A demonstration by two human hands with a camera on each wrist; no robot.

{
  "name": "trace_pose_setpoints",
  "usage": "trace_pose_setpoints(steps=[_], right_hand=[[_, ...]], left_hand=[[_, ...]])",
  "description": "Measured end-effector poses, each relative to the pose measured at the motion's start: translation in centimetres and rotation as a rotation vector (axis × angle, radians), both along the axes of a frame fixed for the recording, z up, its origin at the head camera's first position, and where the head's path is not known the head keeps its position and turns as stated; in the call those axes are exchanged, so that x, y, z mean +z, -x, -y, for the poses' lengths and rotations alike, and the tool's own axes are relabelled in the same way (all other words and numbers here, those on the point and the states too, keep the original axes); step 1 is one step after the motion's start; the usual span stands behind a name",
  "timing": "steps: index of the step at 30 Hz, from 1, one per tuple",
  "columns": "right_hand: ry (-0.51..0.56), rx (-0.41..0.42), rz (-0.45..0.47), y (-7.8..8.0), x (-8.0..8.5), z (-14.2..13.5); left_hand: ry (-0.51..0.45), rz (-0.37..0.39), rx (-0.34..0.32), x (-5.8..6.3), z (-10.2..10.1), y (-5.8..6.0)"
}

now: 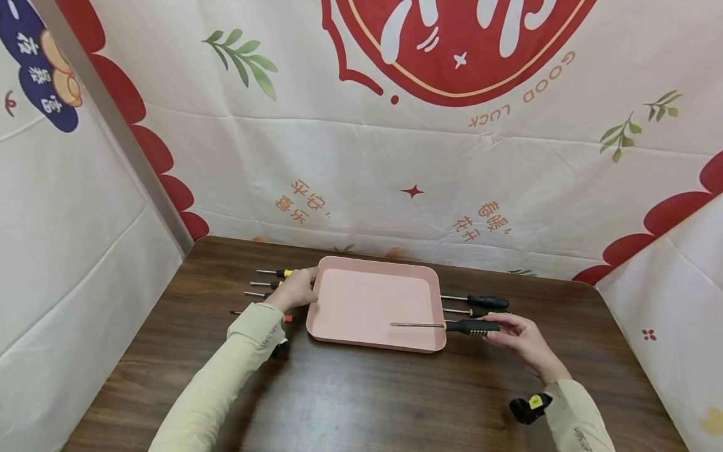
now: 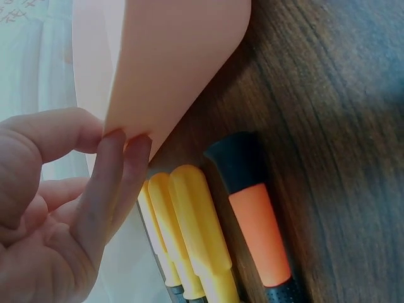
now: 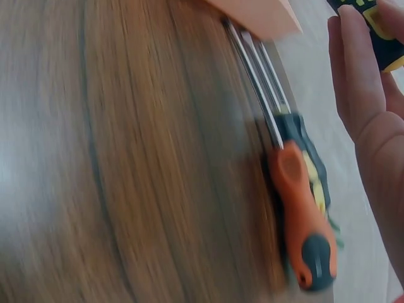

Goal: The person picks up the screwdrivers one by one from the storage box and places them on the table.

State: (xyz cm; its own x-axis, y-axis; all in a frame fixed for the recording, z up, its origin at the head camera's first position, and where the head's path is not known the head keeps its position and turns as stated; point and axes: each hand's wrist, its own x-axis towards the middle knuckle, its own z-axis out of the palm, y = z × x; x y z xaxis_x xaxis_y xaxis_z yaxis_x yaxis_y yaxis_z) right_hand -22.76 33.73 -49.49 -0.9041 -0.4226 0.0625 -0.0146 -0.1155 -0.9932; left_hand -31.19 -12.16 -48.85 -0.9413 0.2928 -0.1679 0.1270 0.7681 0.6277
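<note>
My left hand (image 1: pixel 296 290) pinches the left rim of a pink tray (image 1: pixel 373 344), thumb on one side of the wall and fingers on the other in the left wrist view. My right hand (image 1: pixel 521 342) grips a flathead screwdriver (image 1: pixel 473 327) by the end of its black and yellow handle. Its shaft points left and overlaps the tray's right part in the head view. In the right wrist view only part of that handle (image 3: pixel 374 28) shows, at the top right corner between the fingers.
Left of the tray lie several screwdrivers, among them yellow-handled ones (image 2: pixel 199 221) and an orange and black one (image 2: pixel 259 233). To its right rest a black-handled screwdriver (image 1: pixel 488 302) and an orange-handled one (image 3: pixel 300 202). A printed cloth (image 1: pixel 367 163) hangs behind the wooden table (image 1: pixel 361 402).
</note>
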Motion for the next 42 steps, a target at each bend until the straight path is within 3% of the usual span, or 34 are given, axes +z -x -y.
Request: trace_pose_setpoints(steps=[10,13,19,24,34,42], right_hand=[[0.194,0.049,0.041,-0.9,-0.2,-4.2],[0.191,0.041,0.059,-1.2,-0.1,-5.1],[0.044,-0.059,0.135,-1.9,0.3,-6.6],[0.106,-0.021,0.167,-2.0,-0.1,-8.0],[0.153,-0.032,0.235,-2.5,-0.5,-9.9],[0.133,-0.041,0.266,-2.5,-1.1,-10.3]], left_hand=[[0.003,0.013,0.004,0.1,0.0,0.0],[0.002,0.011,0.006,0.2,0.0,-0.1],[0.001,0.017,0.006,0.3,0.0,-0.1],[0.01,0.023,0.009,0.4,0.0,-0.2],[0.001,0.026,0.006,0.3,0.1,-0.1],[0.006,0.014,0.0,0.3,0.0,-0.1]])
